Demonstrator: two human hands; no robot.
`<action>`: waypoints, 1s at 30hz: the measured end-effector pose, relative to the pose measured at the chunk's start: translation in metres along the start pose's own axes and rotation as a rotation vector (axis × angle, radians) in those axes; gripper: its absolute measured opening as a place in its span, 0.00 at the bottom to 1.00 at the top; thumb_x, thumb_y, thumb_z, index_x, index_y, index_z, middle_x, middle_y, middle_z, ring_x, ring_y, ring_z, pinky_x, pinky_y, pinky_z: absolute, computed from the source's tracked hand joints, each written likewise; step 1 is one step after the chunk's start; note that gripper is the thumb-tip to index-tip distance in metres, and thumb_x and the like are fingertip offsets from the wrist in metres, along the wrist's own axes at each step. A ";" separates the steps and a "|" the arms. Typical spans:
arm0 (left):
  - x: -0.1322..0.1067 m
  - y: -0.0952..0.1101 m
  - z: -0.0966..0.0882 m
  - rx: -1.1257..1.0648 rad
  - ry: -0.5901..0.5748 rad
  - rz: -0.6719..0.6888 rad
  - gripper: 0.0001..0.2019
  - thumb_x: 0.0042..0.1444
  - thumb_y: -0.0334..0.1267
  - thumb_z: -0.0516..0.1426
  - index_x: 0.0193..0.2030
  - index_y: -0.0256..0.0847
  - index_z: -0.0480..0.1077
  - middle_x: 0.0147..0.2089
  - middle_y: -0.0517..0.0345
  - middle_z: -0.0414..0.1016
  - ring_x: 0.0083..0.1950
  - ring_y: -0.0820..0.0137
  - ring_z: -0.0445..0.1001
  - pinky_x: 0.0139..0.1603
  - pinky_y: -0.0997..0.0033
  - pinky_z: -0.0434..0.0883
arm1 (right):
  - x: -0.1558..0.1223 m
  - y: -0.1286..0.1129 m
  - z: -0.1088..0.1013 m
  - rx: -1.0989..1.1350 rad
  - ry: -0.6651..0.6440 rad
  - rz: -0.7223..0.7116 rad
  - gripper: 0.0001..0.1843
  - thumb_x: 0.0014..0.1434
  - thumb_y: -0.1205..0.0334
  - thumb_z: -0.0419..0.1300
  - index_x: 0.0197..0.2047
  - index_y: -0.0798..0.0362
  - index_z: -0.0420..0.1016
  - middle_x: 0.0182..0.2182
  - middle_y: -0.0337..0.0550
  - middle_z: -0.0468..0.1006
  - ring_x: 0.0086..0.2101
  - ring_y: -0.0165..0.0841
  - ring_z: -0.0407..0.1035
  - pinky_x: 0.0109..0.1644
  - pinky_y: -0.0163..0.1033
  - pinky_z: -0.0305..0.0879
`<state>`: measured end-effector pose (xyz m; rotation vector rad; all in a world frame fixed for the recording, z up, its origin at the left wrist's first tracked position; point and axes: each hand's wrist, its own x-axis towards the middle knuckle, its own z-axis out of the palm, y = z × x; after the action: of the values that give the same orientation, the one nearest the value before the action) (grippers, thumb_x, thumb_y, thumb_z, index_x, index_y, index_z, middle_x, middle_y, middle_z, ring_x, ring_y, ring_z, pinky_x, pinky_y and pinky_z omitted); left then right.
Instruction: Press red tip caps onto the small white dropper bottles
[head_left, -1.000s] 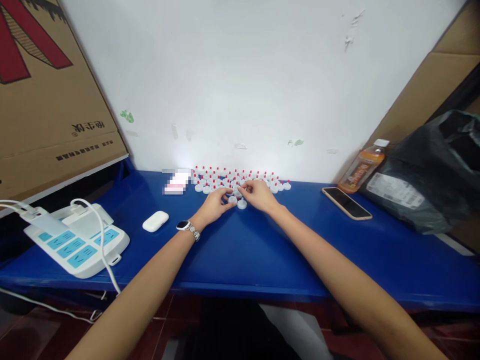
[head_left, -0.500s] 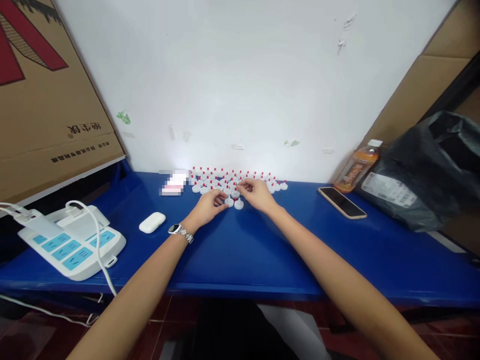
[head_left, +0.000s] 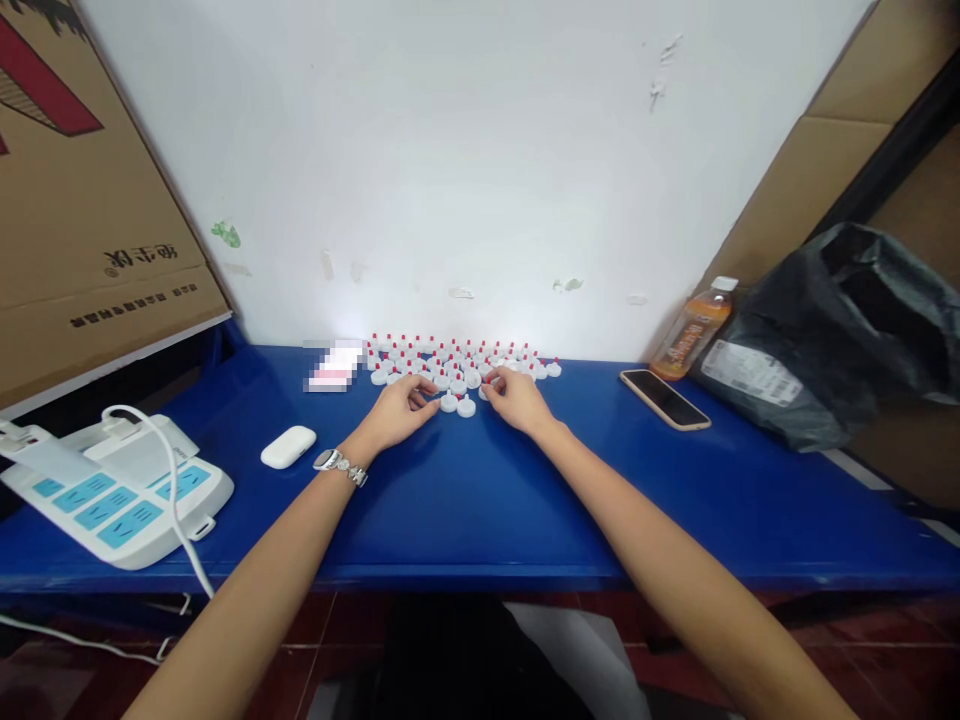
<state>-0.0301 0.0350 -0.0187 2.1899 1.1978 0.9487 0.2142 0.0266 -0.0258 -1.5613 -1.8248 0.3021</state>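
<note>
Many small white nozzle caps with red tips (head_left: 457, 383) stand upright in a close cluster on the blue table (head_left: 465, 500), against the wall. Two more white caps stand at the cluster's near edge, a left one (head_left: 448, 403) and a right one (head_left: 466, 407). My left hand (head_left: 401, 412) is just left of that left cap, its fingers curled and its thumb apart, with nothing visible between them. My right hand (head_left: 519, 402) pinches a white nozzle cap (head_left: 484, 392) at the cluster's near right side; the fingertips partly hide it.
A white earphone case (head_left: 289, 447) and a power strip (head_left: 124, 500) with cables lie to the left. On the right are a phone (head_left: 664, 400), a drink bottle (head_left: 694, 330) and a black plastic bag (head_left: 810, 340). A cardboard box (head_left: 97, 230) stands at the left.
My right hand has moved right and slightly nearer from the middle of the cluster. My left fingertips have drawn slightly left, off the front cap. The camera view has turned a little right.
</note>
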 end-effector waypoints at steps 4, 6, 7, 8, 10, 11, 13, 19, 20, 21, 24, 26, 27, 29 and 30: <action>-0.001 0.009 -0.004 0.039 0.100 0.062 0.12 0.59 0.45 0.58 0.43 0.40 0.72 0.44 0.52 0.77 0.37 0.69 0.74 0.38 0.66 0.73 | 0.001 -0.005 -0.004 0.115 0.086 -0.022 0.06 0.60 0.61 0.58 0.34 0.53 0.74 0.27 0.40 0.77 0.28 0.31 0.69 0.34 0.36 0.60; -0.002 0.016 -0.003 0.057 0.172 0.150 0.12 0.61 0.44 0.56 0.46 0.40 0.70 0.48 0.51 0.75 0.39 0.69 0.73 0.39 0.67 0.72 | -0.001 -0.015 -0.009 0.244 0.152 -0.057 0.08 0.60 0.58 0.59 0.33 0.53 0.72 0.26 0.39 0.76 0.28 0.30 0.68 0.34 0.36 0.61; -0.003 0.019 -0.002 0.069 0.194 0.198 0.12 0.63 0.44 0.55 0.49 0.41 0.69 0.49 0.51 0.74 0.40 0.69 0.73 0.40 0.67 0.72 | -0.002 -0.021 -0.011 0.317 0.171 -0.077 0.10 0.60 0.56 0.59 0.32 0.53 0.71 0.26 0.39 0.75 0.27 0.30 0.68 0.34 0.36 0.62; -0.004 0.023 -0.001 0.081 0.202 0.242 0.14 0.63 0.44 0.55 0.51 0.41 0.68 0.51 0.50 0.73 0.41 0.69 0.73 0.41 0.67 0.72 | -0.005 -0.029 -0.012 0.390 0.173 -0.098 0.12 0.60 0.53 0.59 0.31 0.52 0.70 0.26 0.39 0.75 0.27 0.30 0.67 0.33 0.36 0.62; -0.007 0.029 0.001 0.111 0.182 0.307 0.17 0.63 0.45 0.55 0.56 0.42 0.64 0.52 0.49 0.71 0.44 0.67 0.72 0.43 0.66 0.72 | -0.010 -0.044 -0.009 0.503 0.132 -0.136 0.16 0.61 0.48 0.59 0.30 0.51 0.67 0.25 0.38 0.73 0.27 0.30 0.66 0.33 0.36 0.62; -0.008 0.032 0.002 0.129 0.157 0.331 0.18 0.63 0.45 0.56 0.57 0.42 0.63 0.53 0.49 0.70 0.46 0.66 0.72 0.45 0.65 0.73 | -0.013 -0.050 -0.006 0.537 0.113 -0.146 0.17 0.61 0.46 0.58 0.30 0.51 0.66 0.24 0.38 0.72 0.27 0.30 0.65 0.32 0.35 0.62; -0.010 0.035 0.004 0.169 0.097 0.361 0.18 0.64 0.45 0.55 0.58 0.43 0.63 0.52 0.49 0.71 0.49 0.63 0.73 0.50 0.61 0.72 | -0.019 -0.060 0.000 0.567 0.094 -0.150 0.19 0.61 0.44 0.57 0.30 0.50 0.64 0.24 0.36 0.69 0.26 0.29 0.63 0.31 0.35 0.61; -0.014 0.036 0.004 0.285 -0.012 0.376 0.16 0.69 0.46 0.48 0.57 0.41 0.63 0.52 0.47 0.72 0.52 0.60 0.73 0.54 0.57 0.71 | -0.027 -0.061 0.003 0.403 0.030 -0.197 0.17 0.67 0.47 0.49 0.31 0.49 0.60 0.24 0.33 0.64 0.26 0.29 0.60 0.32 0.35 0.56; -0.014 0.036 0.004 0.301 -0.015 0.388 0.16 0.69 0.46 0.48 0.58 0.41 0.63 0.52 0.46 0.72 0.52 0.60 0.72 0.55 0.57 0.71 | -0.028 -0.061 0.002 0.364 0.020 -0.217 0.18 0.69 0.48 0.47 0.31 0.49 0.59 0.24 0.33 0.64 0.26 0.29 0.60 0.32 0.35 0.55; -0.014 0.037 0.005 0.312 -0.016 0.400 0.17 0.70 0.46 0.47 0.58 0.40 0.62 0.53 0.46 0.72 0.53 0.60 0.72 0.55 0.57 0.71 | -0.028 -0.061 0.001 0.336 0.017 -0.232 0.18 0.70 0.49 0.45 0.31 0.49 0.58 0.24 0.34 0.64 0.26 0.29 0.60 0.33 0.35 0.55; -0.013 0.040 0.006 0.329 -0.008 0.432 0.17 0.70 0.45 0.47 0.59 0.39 0.61 0.53 0.45 0.71 0.54 0.59 0.72 0.56 0.56 0.70 | -0.027 -0.063 0.002 0.318 0.035 -0.245 0.20 0.71 0.49 0.43 0.30 0.49 0.58 0.24 0.35 0.65 0.27 0.30 0.61 0.34 0.36 0.55; -0.012 0.041 0.004 0.342 0.001 0.449 0.16 0.70 0.45 0.48 0.58 0.39 0.62 0.54 0.45 0.72 0.55 0.59 0.71 0.56 0.56 0.70 | -0.024 -0.064 0.004 0.348 0.052 -0.235 0.22 0.70 0.47 0.43 0.29 0.50 0.59 0.24 0.36 0.66 0.27 0.30 0.61 0.34 0.36 0.55; -0.012 0.041 0.001 0.344 0.012 0.454 0.16 0.69 0.44 0.48 0.58 0.39 0.62 0.53 0.45 0.72 0.55 0.59 0.71 0.56 0.57 0.70 | -0.022 -0.063 0.005 0.374 0.068 -0.210 0.23 0.70 0.46 0.43 0.28 0.50 0.59 0.23 0.36 0.65 0.26 0.30 0.60 0.32 0.36 0.55; -0.012 0.037 -0.005 0.322 0.063 0.434 0.14 0.69 0.43 0.48 0.56 0.40 0.63 0.52 0.46 0.72 0.53 0.60 0.71 0.55 0.58 0.70 | -0.016 -0.055 0.004 0.437 0.137 -0.105 0.26 0.69 0.42 0.42 0.24 0.49 0.56 0.20 0.35 0.61 0.24 0.30 0.56 0.29 0.37 0.53; -0.011 0.033 -0.008 0.295 0.099 0.401 0.14 0.69 0.43 0.48 0.56 0.40 0.63 0.51 0.47 0.72 0.51 0.61 0.72 0.54 0.60 0.70 | -0.012 -0.049 0.002 0.469 0.188 -0.029 0.28 0.69 0.41 0.42 0.23 0.49 0.53 0.18 0.35 0.58 0.22 0.30 0.53 0.28 0.37 0.51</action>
<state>-0.0230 0.0087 0.0053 2.7170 1.0105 1.1044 0.1755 0.0039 -0.0028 -1.1913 -1.4964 0.5102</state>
